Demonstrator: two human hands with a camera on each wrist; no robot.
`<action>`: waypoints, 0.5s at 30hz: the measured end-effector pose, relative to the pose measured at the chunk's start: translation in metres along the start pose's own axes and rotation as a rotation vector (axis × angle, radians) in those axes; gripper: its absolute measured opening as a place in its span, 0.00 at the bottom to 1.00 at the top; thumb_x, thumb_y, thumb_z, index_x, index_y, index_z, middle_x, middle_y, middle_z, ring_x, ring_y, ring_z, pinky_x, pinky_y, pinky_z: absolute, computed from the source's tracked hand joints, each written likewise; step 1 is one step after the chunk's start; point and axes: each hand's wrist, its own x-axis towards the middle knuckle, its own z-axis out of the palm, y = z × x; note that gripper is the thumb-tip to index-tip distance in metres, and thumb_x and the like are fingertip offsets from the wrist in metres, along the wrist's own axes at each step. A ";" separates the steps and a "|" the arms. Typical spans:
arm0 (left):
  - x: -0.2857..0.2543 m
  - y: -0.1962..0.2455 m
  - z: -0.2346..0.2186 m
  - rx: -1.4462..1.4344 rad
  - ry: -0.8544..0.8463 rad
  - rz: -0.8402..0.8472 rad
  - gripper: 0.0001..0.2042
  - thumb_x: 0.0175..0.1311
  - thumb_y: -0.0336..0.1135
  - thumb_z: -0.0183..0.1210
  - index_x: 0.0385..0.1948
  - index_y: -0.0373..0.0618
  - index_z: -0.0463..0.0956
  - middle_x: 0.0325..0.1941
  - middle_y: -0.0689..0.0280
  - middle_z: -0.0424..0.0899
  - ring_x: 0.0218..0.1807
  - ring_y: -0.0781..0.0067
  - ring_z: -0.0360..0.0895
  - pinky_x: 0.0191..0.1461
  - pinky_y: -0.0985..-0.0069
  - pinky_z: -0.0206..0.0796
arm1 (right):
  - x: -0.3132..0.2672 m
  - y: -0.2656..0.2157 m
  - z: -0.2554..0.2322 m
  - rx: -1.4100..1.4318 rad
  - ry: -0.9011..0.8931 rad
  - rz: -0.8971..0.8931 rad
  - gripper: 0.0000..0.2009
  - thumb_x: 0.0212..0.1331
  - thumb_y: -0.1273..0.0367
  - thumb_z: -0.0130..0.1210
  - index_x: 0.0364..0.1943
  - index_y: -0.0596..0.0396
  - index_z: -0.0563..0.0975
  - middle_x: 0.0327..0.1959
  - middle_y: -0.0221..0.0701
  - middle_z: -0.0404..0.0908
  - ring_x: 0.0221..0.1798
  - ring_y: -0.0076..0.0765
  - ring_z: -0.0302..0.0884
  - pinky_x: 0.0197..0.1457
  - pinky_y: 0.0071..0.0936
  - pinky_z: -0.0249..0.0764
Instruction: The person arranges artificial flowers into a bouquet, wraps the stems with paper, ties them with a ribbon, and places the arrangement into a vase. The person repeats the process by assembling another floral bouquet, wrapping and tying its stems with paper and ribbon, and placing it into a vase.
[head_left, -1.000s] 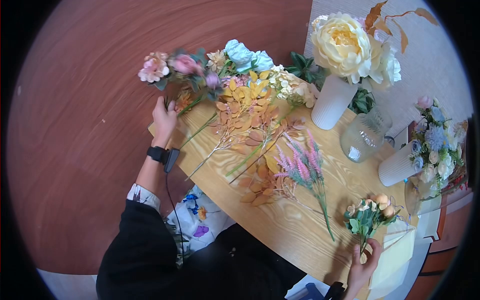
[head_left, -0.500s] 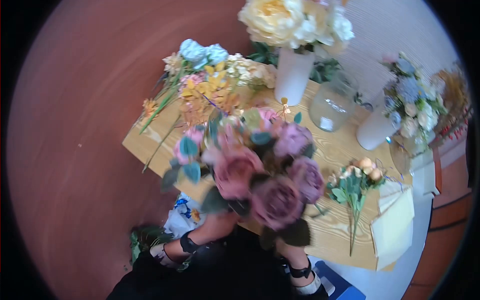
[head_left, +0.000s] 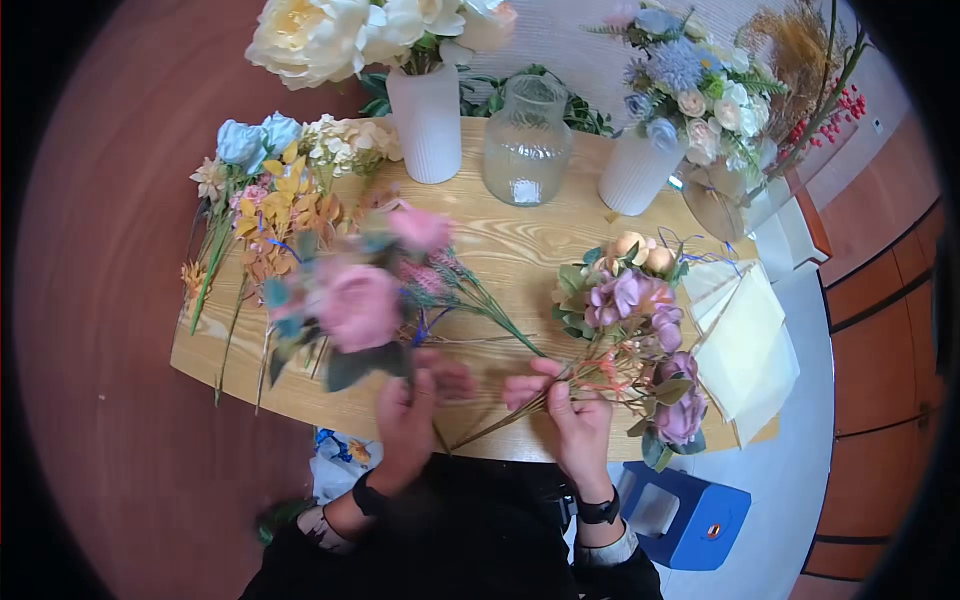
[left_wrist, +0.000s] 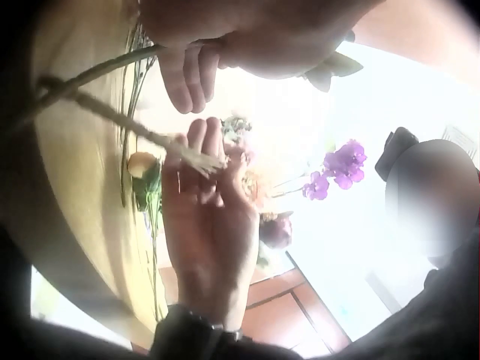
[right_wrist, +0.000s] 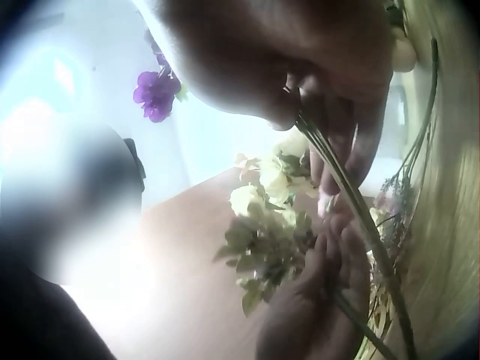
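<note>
- Spanning the head view's middle, table [head_left: 500, 240] is bearing flowers, vases and paper [head_left: 745, 345].
- Purple bunch [head_left: 667, 325] is sloping over table's near right, heads rightward, stems running down-left through right hand [head_left: 580, 430].
- Pink bunch [head_left: 360, 305], blurred, is leaning left over table's near side, from left hand [head_left: 405, 425].
- White vase [head_left: 425, 125] is standing at far side, glass jar [head_left: 528, 150] just right of it.
- Right hand: thumb and fingers are pinching purple bunch's stems.
- Left hand: thumb and fingers are pinching pink bunch's stem; blurred, cannot tell whether fingers are pressing together.
- Both bunches' stems are crossing, left wrist view.
</note>
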 end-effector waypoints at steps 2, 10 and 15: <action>0.002 0.001 -0.011 -0.139 0.106 0.038 0.12 0.69 0.36 0.39 0.42 0.35 0.62 0.36 0.57 0.77 0.39 0.68 0.77 0.41 0.74 0.71 | -0.003 -0.001 -0.011 -0.032 -0.017 -0.012 0.19 0.65 0.63 0.40 0.50 0.68 0.66 0.38 0.43 0.78 0.38 0.36 0.77 0.45 0.31 0.71; -0.023 -0.020 -0.018 0.996 -0.195 0.490 0.13 0.64 0.28 0.43 0.49 0.35 0.60 0.37 0.50 0.75 0.39 0.50 0.75 0.45 0.64 0.65 | -0.015 0.002 0.004 -0.229 0.002 0.140 0.18 0.64 0.66 0.43 0.54 0.64 0.65 0.45 0.39 0.76 0.48 0.29 0.72 0.55 0.28 0.66; -0.028 -0.017 0.018 0.708 -0.473 0.093 0.24 0.52 0.27 0.53 0.53 0.37 0.60 0.51 0.46 0.68 0.52 0.41 0.64 0.55 0.57 0.55 | -0.047 0.042 -0.012 -0.742 -0.040 0.028 0.20 0.60 0.72 0.45 0.56 0.60 0.60 0.50 0.34 0.70 0.56 0.33 0.65 0.60 0.30 0.60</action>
